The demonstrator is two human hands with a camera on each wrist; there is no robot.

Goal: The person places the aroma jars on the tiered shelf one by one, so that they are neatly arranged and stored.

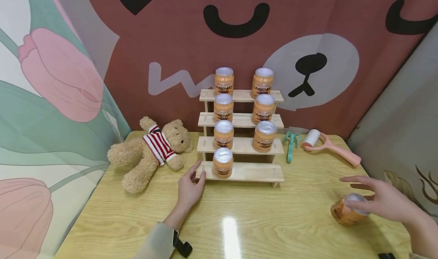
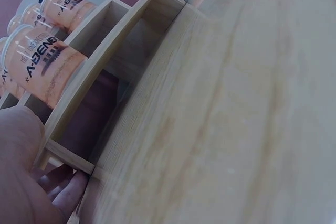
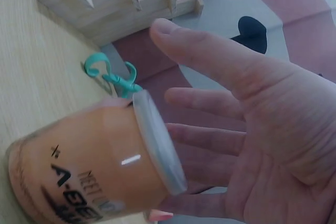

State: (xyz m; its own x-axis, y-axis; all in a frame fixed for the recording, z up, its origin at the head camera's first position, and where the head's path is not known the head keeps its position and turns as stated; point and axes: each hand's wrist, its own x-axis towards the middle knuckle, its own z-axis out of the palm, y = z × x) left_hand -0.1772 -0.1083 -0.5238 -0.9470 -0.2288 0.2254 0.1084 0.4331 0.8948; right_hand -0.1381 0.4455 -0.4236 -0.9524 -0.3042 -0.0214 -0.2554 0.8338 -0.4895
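A wooden tiered stand (image 1: 253,172) carries orange jars with silvery lids. Two jars stand on each upper tier; one jar (image 1: 223,163) stands at the left of the lowest tier. My left hand (image 1: 190,186) grips the left end of that tier, its fingers around the end panel in the left wrist view. Off to the right, another orange jar (image 1: 345,212) is upright on the table, lettered "A-BE…" in the right wrist view. My right hand (image 1: 386,198) is spread beside its lid (image 3: 160,142), thumb and fingers extended.
Left of the stand a teddy bear (image 1: 159,148) in a striped sweater lies on the wooden table (image 1: 137,221). Right of it lie a teal claw-shaped item (image 1: 291,145) and a pink-handled lint roller (image 1: 337,150). A printed bear curtain (image 1: 164,34) hangs behind.
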